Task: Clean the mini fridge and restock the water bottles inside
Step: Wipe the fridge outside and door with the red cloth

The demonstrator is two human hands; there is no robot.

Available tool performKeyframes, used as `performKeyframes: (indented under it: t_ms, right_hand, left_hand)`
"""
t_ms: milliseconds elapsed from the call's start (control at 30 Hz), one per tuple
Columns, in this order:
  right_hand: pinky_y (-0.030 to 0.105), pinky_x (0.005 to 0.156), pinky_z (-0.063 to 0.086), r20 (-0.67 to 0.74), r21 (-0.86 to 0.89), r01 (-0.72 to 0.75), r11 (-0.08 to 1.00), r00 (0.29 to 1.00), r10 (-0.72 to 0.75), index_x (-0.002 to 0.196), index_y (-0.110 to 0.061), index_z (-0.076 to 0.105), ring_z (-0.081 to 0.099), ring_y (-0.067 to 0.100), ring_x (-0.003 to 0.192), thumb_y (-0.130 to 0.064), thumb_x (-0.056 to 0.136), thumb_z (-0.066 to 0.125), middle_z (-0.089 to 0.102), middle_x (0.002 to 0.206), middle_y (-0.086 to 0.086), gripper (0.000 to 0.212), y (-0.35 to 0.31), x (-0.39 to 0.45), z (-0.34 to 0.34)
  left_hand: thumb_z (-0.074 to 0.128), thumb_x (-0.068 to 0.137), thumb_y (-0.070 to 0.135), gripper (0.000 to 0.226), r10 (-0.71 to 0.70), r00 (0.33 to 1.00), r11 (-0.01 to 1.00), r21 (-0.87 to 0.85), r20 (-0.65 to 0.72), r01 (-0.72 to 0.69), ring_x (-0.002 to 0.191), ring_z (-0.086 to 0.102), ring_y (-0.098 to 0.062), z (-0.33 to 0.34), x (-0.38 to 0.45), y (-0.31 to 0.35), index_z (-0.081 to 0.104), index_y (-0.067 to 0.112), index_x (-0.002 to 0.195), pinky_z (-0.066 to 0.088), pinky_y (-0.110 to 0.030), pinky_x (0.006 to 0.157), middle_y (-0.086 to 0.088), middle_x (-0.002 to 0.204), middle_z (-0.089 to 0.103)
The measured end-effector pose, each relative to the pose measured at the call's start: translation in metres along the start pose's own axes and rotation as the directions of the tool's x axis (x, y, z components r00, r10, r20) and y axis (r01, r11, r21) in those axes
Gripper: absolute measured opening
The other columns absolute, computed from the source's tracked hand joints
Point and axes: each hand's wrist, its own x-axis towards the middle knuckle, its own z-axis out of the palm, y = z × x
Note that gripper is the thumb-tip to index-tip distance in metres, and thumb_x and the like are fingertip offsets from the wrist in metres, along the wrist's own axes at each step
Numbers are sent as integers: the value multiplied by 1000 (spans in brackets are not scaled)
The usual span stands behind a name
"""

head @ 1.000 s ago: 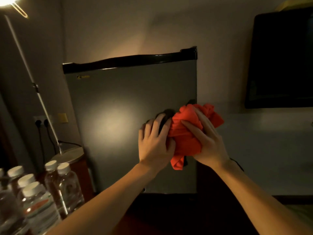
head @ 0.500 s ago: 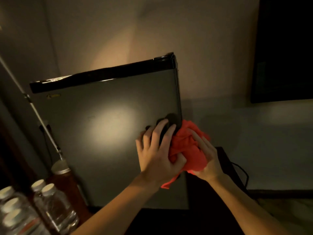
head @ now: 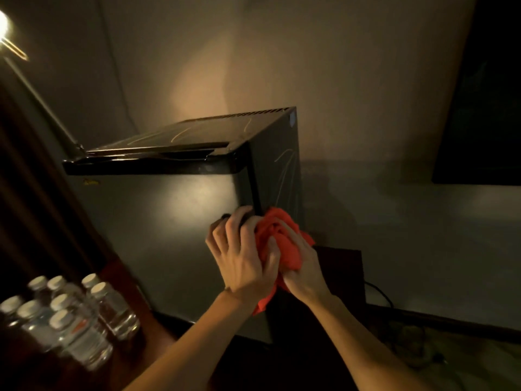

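A dark grey mini fridge [head: 174, 235] stands against the wall with its door closed. My left hand [head: 239, 258] curls its fingers over the door's right edge, at a dark recess. Against it, my right hand [head: 301, 266] grips a bunched red cloth [head: 279, 238] at the fridge's front right corner. Several clear water bottles [head: 70, 314] with white caps stand on a wooden surface at the lower left.
A floor lamp's thin pole [head: 42, 100] slants up at the left of the fridge, its bulb lit at the top left. A dark screen [head: 485, 108] hangs on the right wall. A small dark stand [head: 344, 266] and a cable [head: 380, 294] lie right of the fridge.
The view has risen and shifted right, so the fridge's top and right side now show. Both hands and the cloth stay at the door's right edge, with the left fingers now curled over it.
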Motion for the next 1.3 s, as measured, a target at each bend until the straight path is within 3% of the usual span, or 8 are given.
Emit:
performKeyframes:
  t_ms: [367,433,633,733,834,1034,1134,1300]
  right_hand:
    - [32,100,48,-52,285,-91,954,993,110,121,4,59,63,7,109,-6,75,52,67,114,-4,47,-30,88,-16]
    - [11,96,42,-122,279,-173,945,969,213,128,-2,58,58,-12,104,-2,77,47,62,113,-14,53,-27,110,-23]
    - [12,87,42,-207,293,-373,880,874,440,120,-17,59,61,4,99,-10,83,58,62,102,-9,37,7,163,-37]
    - [16,88,44,-274,386,-365,847,832,483,120,-23,54,61,8,105,-16,80,68,61,106,-12,43,14,153,-32]
    - [11,86,43,-247,411,-256,875,892,377,106,-30,60,61,-8,97,-8,79,69,63,103,-14,36,5,118,-12]
    - [17,109,33,-104,317,-143,938,977,184,129,-25,49,46,7,125,-39,85,52,49,131,-4,46,-4,129,-14]
    - [29,104,41,-180,243,-222,944,946,269,124,4,56,54,17,109,-19,93,45,54,110,5,40,20,174,-30]
    - [20,88,42,-137,295,-403,866,879,456,126,-8,57,57,19,108,-1,93,55,60,110,4,33,79,194,-47]
  left_hand:
    - [55,82,40,39,-95,995,977,189,-10,96,105,44,-28,1,31,29,50,16,113,32,-47,92,-8,125,41]
    - [56,81,39,40,-51,999,977,208,-18,54,104,43,-27,3,33,28,49,17,113,31,-46,92,-8,124,40]
    - [60,78,34,41,49,997,961,273,-53,-33,103,42,-28,14,39,21,49,18,114,24,-40,92,-8,122,39]
    - [61,77,33,41,108,994,940,329,-32,-92,105,43,-29,18,31,14,51,19,115,28,-48,94,-9,123,40]
    - [59,77,37,42,123,991,894,426,59,-137,117,42,-29,29,20,17,54,23,116,20,-59,107,-9,127,40]
    - [57,75,43,55,24,981,852,510,191,-120,130,38,-26,43,13,32,52,27,127,1,-73,110,-5,139,40]
    - [57,72,41,58,-16,980,848,522,199,-93,136,35,-25,45,17,39,58,27,128,-1,-75,109,-5,143,41]
    - [56,74,40,57,-33,971,830,549,236,-105,142,29,-19,47,20,41,61,27,130,-3,-78,106,0,149,37]
